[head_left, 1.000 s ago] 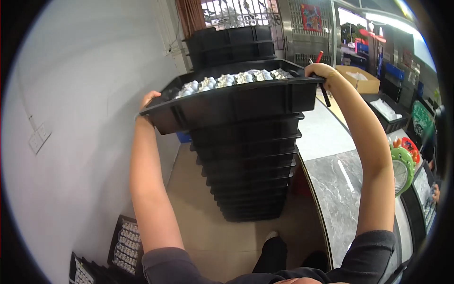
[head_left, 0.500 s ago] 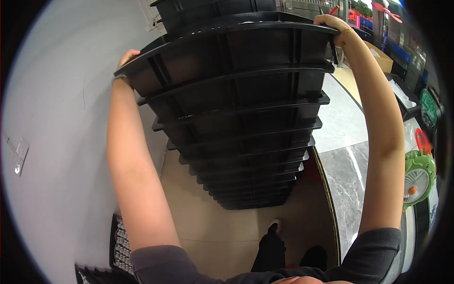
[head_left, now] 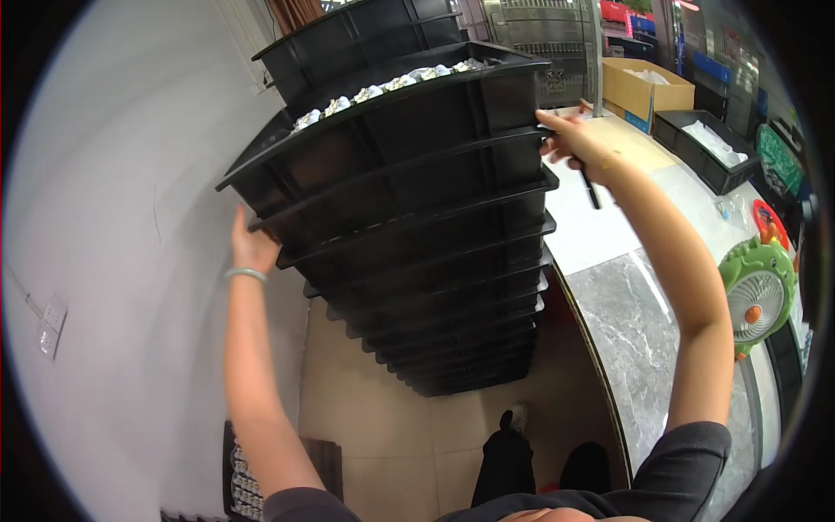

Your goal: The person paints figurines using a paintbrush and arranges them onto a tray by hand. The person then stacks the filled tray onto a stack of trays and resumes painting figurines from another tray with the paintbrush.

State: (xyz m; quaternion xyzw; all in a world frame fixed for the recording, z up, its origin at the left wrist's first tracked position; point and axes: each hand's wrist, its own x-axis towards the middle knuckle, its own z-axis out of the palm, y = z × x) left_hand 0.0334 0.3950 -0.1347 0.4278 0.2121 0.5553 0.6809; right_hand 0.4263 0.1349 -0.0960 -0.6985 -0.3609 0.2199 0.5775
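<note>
A tall stack of black plastic trays (head_left: pixel 409 204) rises from the floor in front of me. Its top tray (head_left: pixel 391 135) holds rows of small white and metallic parts (head_left: pixel 370 93). My left hand (head_left: pixel 252 244) is at the left side of the stack, just under the top tray's rim, its fingers apart against the tray edges. At the right side, my right hand (head_left: pixel 578 148) has its fingers bent near the rims below the top tray, with a dark pen-like tool (head_left: pixel 591 189) held in it.
Behind stands another black tray stack (head_left: pixel 365 43). The wall (head_left: pixel 130 217) is close on the left. To the right, a marble-topped table (head_left: pixel 622 313) bears a cardboard box (head_left: pixel 648 91), a black tray (head_left: pixel 704 152) and a green fan (head_left: pixel 757 296). More trays (head_left: pixel 243 478) sit lower left.
The top tray, raised and tilted a second ago, now rests on the stack. Both hands have left its upper rim and moved lower along the sides.
</note>
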